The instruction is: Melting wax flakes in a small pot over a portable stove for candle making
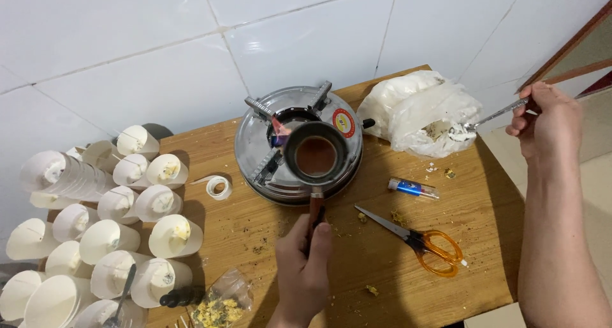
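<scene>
Holding the small pot [317, 154] by its handle over the lit burner [296, 144], the left hand [304, 264] grips firmly; the right hand [548, 121] pinches a loaded spoon [488, 119], pointing left toward the pot.

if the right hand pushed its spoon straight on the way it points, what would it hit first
Probably the white plastic bag: the spoon in the right hand already has its bowl at the bag's opening, though depth is unclear.

A home craft corner is suggested: a small gas stove [298, 146] is set on a wooden table [484, 200] against a white tiled wall [159, 41], beside paper cups [115, 239].
</scene>
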